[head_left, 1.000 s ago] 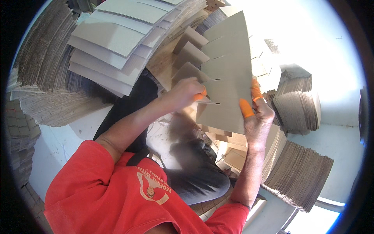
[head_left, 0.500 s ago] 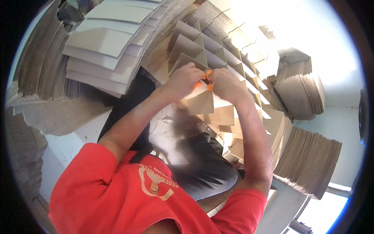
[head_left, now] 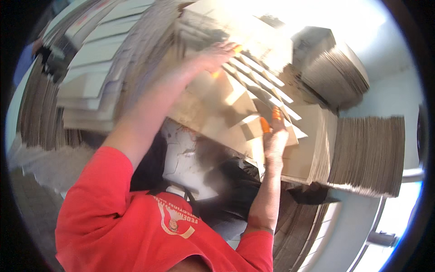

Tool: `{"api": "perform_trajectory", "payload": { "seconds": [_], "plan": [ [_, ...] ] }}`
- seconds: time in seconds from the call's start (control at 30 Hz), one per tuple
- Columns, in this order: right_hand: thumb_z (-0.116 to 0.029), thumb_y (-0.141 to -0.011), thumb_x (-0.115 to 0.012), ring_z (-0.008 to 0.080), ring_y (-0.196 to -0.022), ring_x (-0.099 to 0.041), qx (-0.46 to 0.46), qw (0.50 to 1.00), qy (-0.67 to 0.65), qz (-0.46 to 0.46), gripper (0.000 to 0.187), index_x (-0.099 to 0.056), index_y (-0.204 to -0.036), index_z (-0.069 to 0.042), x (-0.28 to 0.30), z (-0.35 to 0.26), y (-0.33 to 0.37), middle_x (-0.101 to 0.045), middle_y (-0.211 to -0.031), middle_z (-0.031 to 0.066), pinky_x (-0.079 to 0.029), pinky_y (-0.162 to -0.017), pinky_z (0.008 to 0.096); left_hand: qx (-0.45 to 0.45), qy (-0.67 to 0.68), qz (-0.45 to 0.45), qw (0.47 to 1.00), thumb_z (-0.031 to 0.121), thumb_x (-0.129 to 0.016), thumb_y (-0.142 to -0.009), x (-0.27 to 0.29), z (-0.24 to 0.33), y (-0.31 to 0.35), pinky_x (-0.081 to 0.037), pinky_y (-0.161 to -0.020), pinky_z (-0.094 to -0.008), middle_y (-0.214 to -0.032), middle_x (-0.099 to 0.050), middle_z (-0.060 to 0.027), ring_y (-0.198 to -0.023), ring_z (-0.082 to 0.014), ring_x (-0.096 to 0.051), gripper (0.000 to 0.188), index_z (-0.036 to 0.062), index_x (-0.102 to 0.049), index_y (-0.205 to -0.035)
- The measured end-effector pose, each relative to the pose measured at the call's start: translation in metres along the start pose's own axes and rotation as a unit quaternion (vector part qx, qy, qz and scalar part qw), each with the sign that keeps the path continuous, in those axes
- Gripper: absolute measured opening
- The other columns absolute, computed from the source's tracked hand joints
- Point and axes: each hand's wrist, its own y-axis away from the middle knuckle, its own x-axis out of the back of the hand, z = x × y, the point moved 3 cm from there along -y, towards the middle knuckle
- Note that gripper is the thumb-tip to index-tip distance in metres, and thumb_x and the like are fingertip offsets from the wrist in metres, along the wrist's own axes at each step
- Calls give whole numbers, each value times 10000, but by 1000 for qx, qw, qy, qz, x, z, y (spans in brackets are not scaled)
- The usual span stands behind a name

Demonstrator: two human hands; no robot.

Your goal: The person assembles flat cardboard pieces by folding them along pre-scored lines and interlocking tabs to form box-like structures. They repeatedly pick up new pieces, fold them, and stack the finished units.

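A cardboard divider grid (head_left: 258, 93) made of interlocked strips lies skewed on the work surface, its cells narrowed. My left hand (head_left: 218, 56) reaches to its far left end, thumb and fingers around that end; motion smears the hand a little. My right hand (head_left: 275, 138) holds the near right end, thumb and forefinger on either side of the strips. Orange covers (head_left: 265, 125) sit on the fingertips of both hands. Brown cardboard sheets (head_left: 224, 97) lie beneath and beside the grid.
White-faced cardboard sheets (head_left: 86, 84) are stacked at the left, by a brown stack (head_left: 38, 109). More cardboard stacks stand at the right (head_left: 367, 152) and far right (head_left: 337, 68). A bright, washed-out area fills the far side.
My hands have moved apart, the left farther away and the right nearer. The grid, with its cells spread wide before, is now squeezed narrower and slanted. The view has shifted.
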Motion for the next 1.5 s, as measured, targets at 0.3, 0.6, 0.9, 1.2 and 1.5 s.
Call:
{"api": "perform_trajectory", "payload": {
  "seconds": [0.3, 0.6, 0.9, 1.2, 1.5],
  "plan": [
    [-113, -830, -642, 317, -978, -589, 1, 972, 115, 207, 424, -571, -1241, -39, 43, 14, -16, -553, -1266, 173, -523, -732, 414, -122, 228, -102, 961, -192, -503, -661, -43, -86, -66, -291, -1142, -341, -1468, -454, -142, -1374, -255, -401, 919, 167, -366, -1496],
    [-135, -820, -656, 328, -1188, -512, -391, 885, 220, 128, 327, -654, -1136, -50, 93, 152, 48, -615, -1186, 175, -385, -945, 482, -93, 234, -92, 963, -60, -697, -683, -23, -30, -4, -437, -970, -299, -1240, -641, -121, -1140, -203, -583, 620, 28, -588, -1287],
    [-146, -843, -596, 317, -1112, -567, -391, 875, 278, 74, 232, -677, -1055, -100, 80, 165, 51, -673, -1076, 118, -432, -910, 512, 40, 267, 297, 916, 168, -604, -894, 101, -62, -2, -470, -866, -317, -1122, -688, -132, -991, -165, -621, 381, -40, -627, -1212],
    [-189, -800, -703, 251, -1178, -546, -430, 831, 352, 27, 395, -653, -1190, -220, 87, 203, 77, -622, -1242, 53, -469, -953, 479, 85, -205, 293, 930, 163, -616, -877, 337, 110, 66, -443, -939, -478, -1055, -627, -146, -1127, -312, -544, 219, 22, -649, -1041],
    [-333, -969, -484, 279, -1139, -556, -369, 858, 340, 112, 309, -656, -1156, -157, 93, 254, 113, -631, -1158, 107, -441, -935, 464, 21, -247, 225, 942, 233, -538, -869, 183, -159, 65, -465, -828, -476, -953, -639, -206, -926, -363, -595, 240, 48, -653, -971]
  ]
}}
